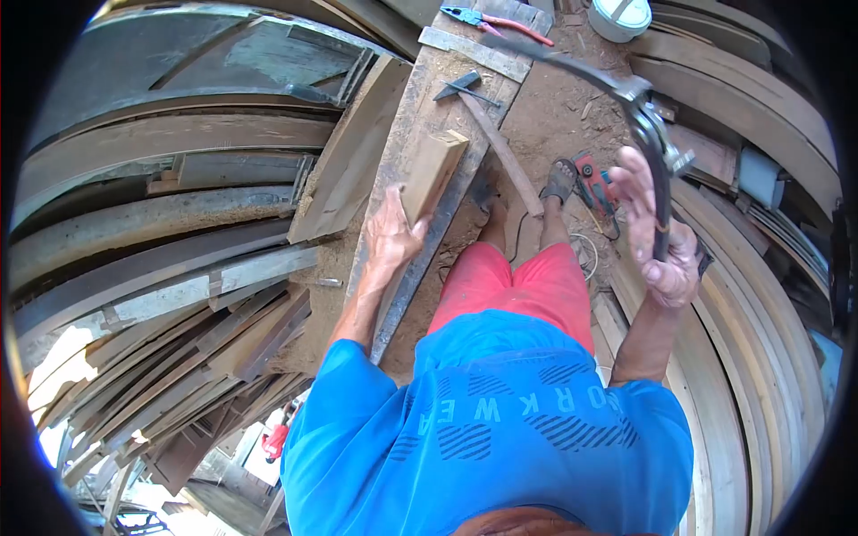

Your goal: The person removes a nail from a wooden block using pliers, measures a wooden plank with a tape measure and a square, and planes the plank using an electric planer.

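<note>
Wood in left hand; right hand raised

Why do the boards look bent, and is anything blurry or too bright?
Head view: boards on the right bow beside the round black border, likely lens distortion; glare washes out patches at lower left; the hammer looks fairly clear; the black tool seems slightly soft, perhaps from motion.
</note>
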`<state>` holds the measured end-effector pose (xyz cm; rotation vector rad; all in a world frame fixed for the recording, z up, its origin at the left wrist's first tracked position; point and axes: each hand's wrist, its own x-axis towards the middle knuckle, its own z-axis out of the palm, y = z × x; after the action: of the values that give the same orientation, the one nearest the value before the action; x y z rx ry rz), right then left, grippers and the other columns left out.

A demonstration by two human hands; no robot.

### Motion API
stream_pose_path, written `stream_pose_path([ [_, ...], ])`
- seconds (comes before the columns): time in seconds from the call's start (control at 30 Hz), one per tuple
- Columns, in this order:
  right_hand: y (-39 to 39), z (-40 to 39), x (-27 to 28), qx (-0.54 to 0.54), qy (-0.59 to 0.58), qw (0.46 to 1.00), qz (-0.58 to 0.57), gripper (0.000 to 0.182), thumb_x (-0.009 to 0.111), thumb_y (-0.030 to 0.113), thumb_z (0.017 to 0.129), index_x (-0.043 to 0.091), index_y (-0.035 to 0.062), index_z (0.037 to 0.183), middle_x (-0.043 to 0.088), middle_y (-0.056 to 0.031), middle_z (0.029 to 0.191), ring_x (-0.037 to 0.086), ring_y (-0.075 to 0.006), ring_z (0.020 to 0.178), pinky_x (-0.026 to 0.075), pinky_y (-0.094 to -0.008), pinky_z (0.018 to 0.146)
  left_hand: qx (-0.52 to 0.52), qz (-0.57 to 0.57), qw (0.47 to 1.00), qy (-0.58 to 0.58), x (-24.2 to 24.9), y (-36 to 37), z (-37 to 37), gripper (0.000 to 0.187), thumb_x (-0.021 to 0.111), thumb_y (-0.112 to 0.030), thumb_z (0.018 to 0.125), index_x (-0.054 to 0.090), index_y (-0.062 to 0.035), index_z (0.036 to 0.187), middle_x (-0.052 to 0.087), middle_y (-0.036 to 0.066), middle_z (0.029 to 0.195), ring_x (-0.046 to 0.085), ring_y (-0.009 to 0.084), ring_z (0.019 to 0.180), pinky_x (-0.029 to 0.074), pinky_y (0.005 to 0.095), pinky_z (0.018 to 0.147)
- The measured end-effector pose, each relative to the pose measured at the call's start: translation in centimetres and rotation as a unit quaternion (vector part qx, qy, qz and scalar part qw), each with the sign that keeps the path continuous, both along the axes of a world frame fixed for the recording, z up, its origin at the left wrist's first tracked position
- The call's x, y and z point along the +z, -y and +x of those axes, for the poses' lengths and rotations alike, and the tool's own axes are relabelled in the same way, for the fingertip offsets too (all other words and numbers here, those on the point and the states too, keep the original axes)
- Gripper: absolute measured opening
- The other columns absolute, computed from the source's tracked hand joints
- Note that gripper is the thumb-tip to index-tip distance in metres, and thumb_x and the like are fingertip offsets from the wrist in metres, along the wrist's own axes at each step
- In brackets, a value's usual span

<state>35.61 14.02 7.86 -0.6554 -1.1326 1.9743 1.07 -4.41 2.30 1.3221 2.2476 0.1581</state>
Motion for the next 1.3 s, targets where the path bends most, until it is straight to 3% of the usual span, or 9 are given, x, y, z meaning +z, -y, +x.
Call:
stream_pose_path([
  [0.33, 5.4, -6.6, 1.1, 0.250, 0.062, 0.966, -0.036, 0.046, 0.074, 0.036, 0.078, 0.058, -0.0068, 0.072, 0.050, -0.0321, 0.139, 0.049, -0.0367, 0.131, 0.032, -0.0502, 0.114, 0.027, -0.052, 0.997, 0.059, -1.3, 1.1, -4.4, 0.056, 0.080, -0.032, 0.081, 0.051, -0.0066, 0.121, 0.070, 0.028, 0.095, 0.068, 0.0474, 0.093, 0.055, 0.0545, 0.079],
  [0.4, 6.7, -8.8, -0.9, 0.268, 0.081, 0.960, -0.027, 0.024, 0.068, 0.018, 0.081, 0.059, -0.0050, 0.080, 0.045, -0.0244, 0.144, 0.048, -0.0340, 0.131, 0.037, -0.0469, 0.111, 0.033, -0.072, 0.995, 0.059, -1.0, 0.9, -4.5, 0.056, 0.079, -0.032, 0.082, 0.051, -0.0071, 0.123, 0.071, 0.027, 0.096, 0.068, 0.0473, 0.094, 0.054, 0.0545, 0.082],
  [0.57, 10.0, -15.2, -7.7, 0.170, 0.307, 0.881, 0.316, 0.016, 0.065, 0.010, 0.079, 0.061, -0.0015, 0.089, 0.041, -0.0266, 0.147, 0.044, -0.0449, 0.130, 0.037, -0.0517, 0.111, 0.041, -0.043, 0.995, 0.077, -0.5, 0.7, -3.9, 0.057, 0.079, -0.030, 0.081, 0.051, -0.0079, 0.125, 0.071, 0.027, 0.096, 0.068, 0.0471, 0.095, 0.055, 0.0539, 0.082],
  [0.8, 14.8, -18.0, -13.0, 0.211, 0.302, 0.920, 0.130, 0.014, 0.061, 0.008, 0.087, 0.057, -0.0015, 0.097, 0.059, -0.0244, 0.118, 0.057, -0.0440, 0.105, 0.045, -0.0504, 0.102, 0.043, -0.051, 0.996, 0.060, -1.2, 0.8, -4.0, 0.061, 0.081, -0.032, 0.080, 0.052, -0.0088, 0.128, 0.072, 0.025, 0.102, 0.068, 0.0458, 0.096, 0.056, 0.0519, 0.082],
  [0.83, 14.7, -18.1, -10.8, 0.197, 0.280, 0.938, 0.051, 0.011, 0.057, 0.005, 0.086, 0.058, -0.0002, 0.096, 0.063, -0.0143, 0.097, 0.061, -0.0334, 0.089, 0.049, -0.0450, 0.094, 0.045, -0.050, 0.996, 0.061, -1.2, 0.8, -4.0, 0.060, 0.081, -0.033, 0.080, 0.053, -0.0084, 0.127, 0.072, 0.025, 0.102, 0.068, 0.0457, 0.096, 0.056, 0.0518, 0.082],
  [0.93, 15.2, -15.2, -7.0, 0.142, 0.105, 0.976, -0.125, 0.014, 0.054, 0.000, 0.082, 0.058, 0.0009, 0.095, 0.061, -0.0085, 0.096, 0.058, -0.0205, 0.087, 0.048, -0.0395, 0.086, 0.048, -0.052, 0.995, 0.064, -0.9, 1.0, -4.1, 0.059, 0.081, -0.034, 0.080, 0.054, -0.0077, 0.125, 0.072, 0.024, 0.102, 0.068, 0.0451, 0.097, 0.056, 0.0517, 0.083],
  [1.03, 14.7, -10.7, -6.9, 0.214, 0.104, 0.965, -0.108, 0.021, 0.052, -0.003, 0.076, 0.059, 0.0032, 0.094, 0.060, -0.0063, 0.108, 0.054, -0.0120, 0.090, 0.047, -0.0328, 0.081, 0.058, -0.055, 0.994, 0.071, -1.0, 1.0, -4.1, 0.059, 0.080, -0.035, 0.080, 0.054, -0.0075, 0.125, 0.072, 0.024, 0.104, 0.069, 0.0446, 0.097, 0.056, 0.0515, 0.085],
  [1.13, 13.5, -9.2, -7.2, 0.244, 0.131, 0.909, -0.310, 0.024, 0.053, -0.004, 0.073, 0.060, 0.0045, 0.095, 0.059, -0.0072, 0.109, 0.052, -0.0098, 0.090, 0.045, -0.0254, 0.078, 0.057, -0.059, 0.994, 0.070, -0.7, 0.9, -4.0, 0.059, 0.080, -0.036, 0.080, 0.055, -0.0074, 0.125, 0.072, 0.024, 0.105, 0.069, 0.0442, 0.098, 0.056, 0.0513, 0.086],
  [1.3, 10.3, -10.3, -8.5, 0.331, 0.109, 0.883, -0.313, 0.021, 0.054, 0.002, 0.075, 0.059, 0.0126, 0.093, 0.057, 0.0026, 0.089, 0.043, -0.0044, 0.068, 0.032, -0.0221, 0.056, 0.057, -0.073, 0.994, 0.055, -0.9, 0.9, -3.6, 0.061, 0.080, -0.035, 0.080, 0.054, -0.0066, 0.128, 0.071, 0.025, 0.106, 0.068, 0.0438, 0.100, 0.055, 0.0508, 0.089],
])
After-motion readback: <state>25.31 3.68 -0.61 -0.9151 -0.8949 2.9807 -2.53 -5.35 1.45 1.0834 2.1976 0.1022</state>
